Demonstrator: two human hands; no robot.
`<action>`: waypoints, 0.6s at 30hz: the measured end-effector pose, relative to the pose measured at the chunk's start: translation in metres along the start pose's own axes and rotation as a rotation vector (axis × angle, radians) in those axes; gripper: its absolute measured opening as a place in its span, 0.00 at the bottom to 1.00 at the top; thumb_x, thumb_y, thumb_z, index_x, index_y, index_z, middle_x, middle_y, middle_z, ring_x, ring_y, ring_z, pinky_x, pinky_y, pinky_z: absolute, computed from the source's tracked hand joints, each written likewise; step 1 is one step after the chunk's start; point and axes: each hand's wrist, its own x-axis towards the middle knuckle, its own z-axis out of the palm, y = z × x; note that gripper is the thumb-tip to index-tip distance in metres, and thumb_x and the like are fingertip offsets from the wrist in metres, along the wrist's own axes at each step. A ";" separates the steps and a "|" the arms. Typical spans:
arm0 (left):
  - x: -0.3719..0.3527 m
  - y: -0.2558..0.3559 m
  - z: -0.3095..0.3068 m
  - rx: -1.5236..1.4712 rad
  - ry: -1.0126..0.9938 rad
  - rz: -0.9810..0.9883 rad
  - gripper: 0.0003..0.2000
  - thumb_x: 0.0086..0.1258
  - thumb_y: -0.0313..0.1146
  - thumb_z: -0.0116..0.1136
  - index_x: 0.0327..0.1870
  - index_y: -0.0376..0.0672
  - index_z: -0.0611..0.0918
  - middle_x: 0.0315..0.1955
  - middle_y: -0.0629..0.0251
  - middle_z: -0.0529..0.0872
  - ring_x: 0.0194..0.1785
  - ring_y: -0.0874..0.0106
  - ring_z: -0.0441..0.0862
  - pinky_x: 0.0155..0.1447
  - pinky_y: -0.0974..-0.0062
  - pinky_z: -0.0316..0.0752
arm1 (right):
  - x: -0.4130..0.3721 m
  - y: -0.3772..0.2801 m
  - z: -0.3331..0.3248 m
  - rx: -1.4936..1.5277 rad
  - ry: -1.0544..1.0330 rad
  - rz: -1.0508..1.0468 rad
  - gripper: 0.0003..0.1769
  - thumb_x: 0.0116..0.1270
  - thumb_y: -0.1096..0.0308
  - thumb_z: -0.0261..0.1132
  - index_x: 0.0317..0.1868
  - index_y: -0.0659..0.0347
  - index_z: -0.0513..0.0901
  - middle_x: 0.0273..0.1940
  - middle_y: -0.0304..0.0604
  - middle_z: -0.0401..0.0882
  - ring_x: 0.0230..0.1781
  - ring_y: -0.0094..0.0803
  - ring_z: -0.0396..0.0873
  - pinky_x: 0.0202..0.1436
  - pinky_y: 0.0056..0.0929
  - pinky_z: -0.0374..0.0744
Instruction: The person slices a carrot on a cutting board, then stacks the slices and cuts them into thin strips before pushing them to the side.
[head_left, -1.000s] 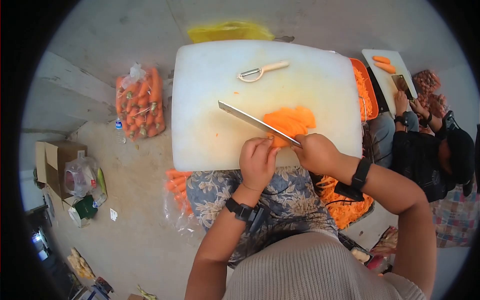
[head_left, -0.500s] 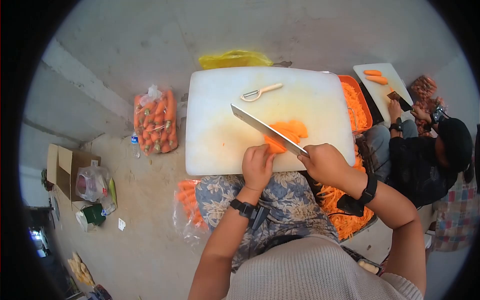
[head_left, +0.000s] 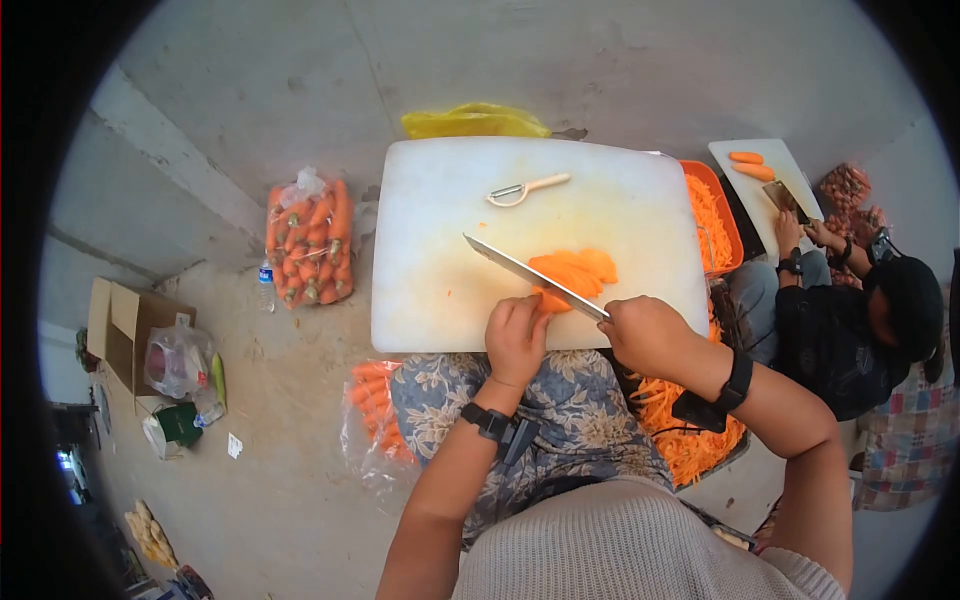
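Note:
My right hand (head_left: 645, 330) is closed round the handle of a kitchen knife (head_left: 530, 272), whose blade slants up and left over the white cutting board (head_left: 430, 240). Under and behind the blade lie overlapping carrot slices (head_left: 575, 270). My left hand (head_left: 516, 328) has its fingers bent down, pressing on the near end of the carrot (head_left: 550, 301) beside the blade. A peeler (head_left: 528, 188) with a pale handle rests farther back on the board.
An orange crate (head_left: 735, 245) of shredded carrot stands at the right, with more shredded carrot (head_left: 690, 440) by my leg. Bagged carrots (head_left: 310, 245) stand left, near a cardboard box (head_left: 130, 325). Another person (head_left: 850, 320) cuts carrots on a smaller board (head_left: 745, 190).
My knife blade has tipped from showing its broad side to a narrower edge-on angle. A small carrot bit now lies below the peeler. The other person's knife has shifted and turned.

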 end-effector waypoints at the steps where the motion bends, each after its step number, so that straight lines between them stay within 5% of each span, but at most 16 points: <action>1: 0.000 0.001 0.000 -0.010 0.005 -0.004 0.13 0.59 0.26 0.65 0.45 0.38 0.82 0.36 0.58 0.81 0.39 0.58 0.79 0.44 0.66 0.76 | 0.003 -0.001 -0.002 -0.023 -0.027 -0.006 0.12 0.65 0.66 0.61 0.31 0.68 0.81 0.27 0.58 0.81 0.31 0.54 0.81 0.38 0.47 0.79; 18: 0.002 0.006 0.000 -0.011 0.017 -0.021 0.09 0.57 0.23 0.65 0.40 0.37 0.83 0.34 0.57 0.81 0.39 0.58 0.80 0.43 0.67 0.77 | 0.033 -0.005 -0.017 -0.104 -0.231 0.013 0.11 0.65 0.66 0.61 0.32 0.68 0.81 0.27 0.59 0.80 0.32 0.55 0.81 0.39 0.48 0.77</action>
